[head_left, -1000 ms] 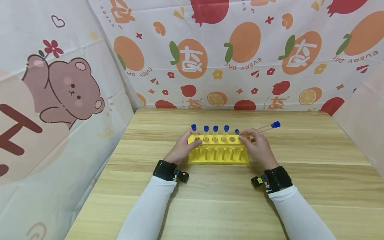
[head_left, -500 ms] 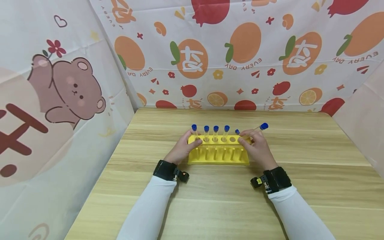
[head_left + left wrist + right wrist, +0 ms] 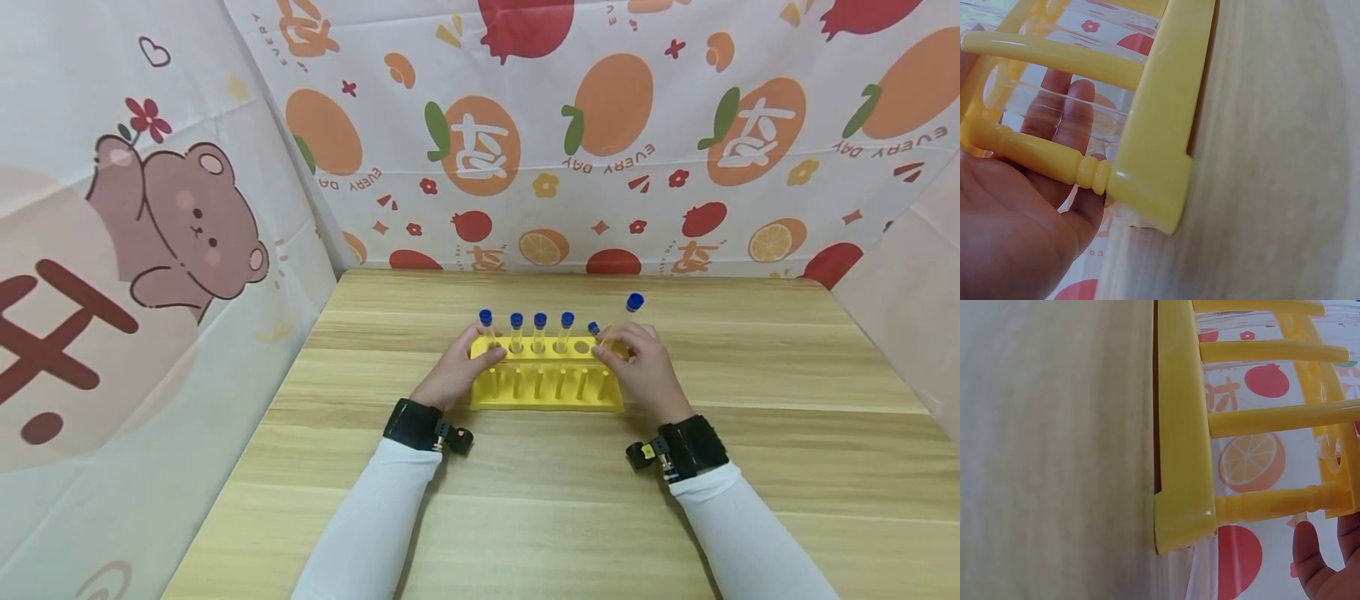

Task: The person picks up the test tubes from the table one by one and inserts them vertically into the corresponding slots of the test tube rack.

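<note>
A yellow test tube rack [image 3: 547,400] stands on the table. Several clear test tubes [image 3: 539,335] with blue caps sit upright in its left holes. My left hand [image 3: 452,371] grips the rack's left end, its thumb over the top bar; in the left wrist view its fingers [image 3: 1079,112] reach behind an end post. At the right end, my right hand [image 3: 647,367] holds another test tube, whose blue cap [image 3: 635,302] rises above the fingers; most of its body is hidden. A small blue piece [image 3: 594,328] shows beside the fingertips.
The wooden table [image 3: 540,508] extends in front of the rack and to both sides. A fruit-print cloth [image 3: 547,142] hangs behind it, and a bear-print cloth [image 3: 195,225] hangs on the left.
The blue cap of the tube in my right hand has swung left, from well right of the hand to just above it. My left hand and the rack have stayed in place.
</note>
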